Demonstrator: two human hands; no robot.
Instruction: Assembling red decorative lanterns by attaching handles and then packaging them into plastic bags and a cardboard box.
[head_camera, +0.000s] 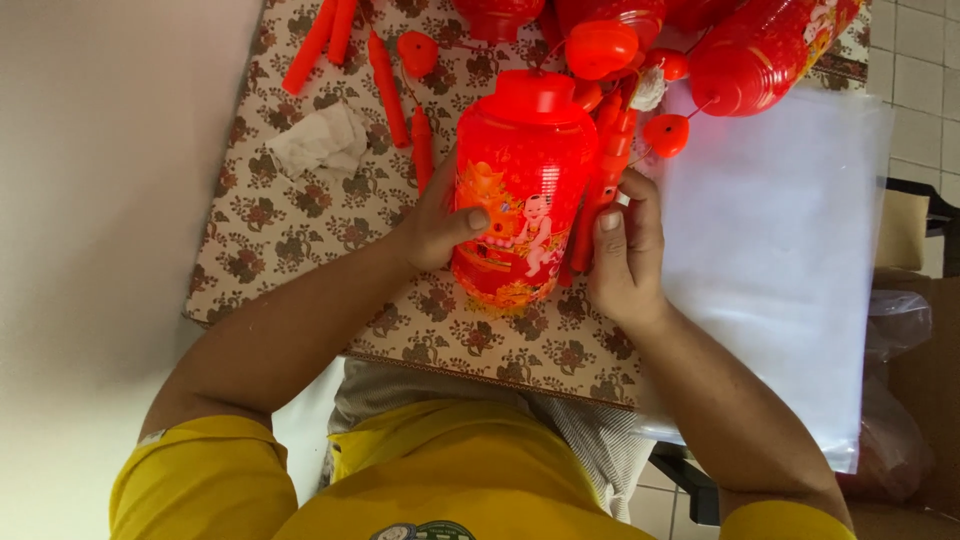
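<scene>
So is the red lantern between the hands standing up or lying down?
Lying down: the red lantern rests lengthwise on the floral cloth, its cap pointing away.

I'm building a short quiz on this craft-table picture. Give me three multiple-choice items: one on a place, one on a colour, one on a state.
1. Where does the crumpled white tissue lie?
A. left of the lantern on the floral cloth
B. on the plastic sheets
C. on the floor

2. What colour is the lantern between the hands?
A. green
B. red
C. blue

3. How is that lantern held?
A. lying untouched
B. by one hand only
C. between both hands

Answers:
1 A, it rests on the floral cloth.
2 B, body and cap are red.
3 C, the left hand and right hand press its two sides.
</scene>
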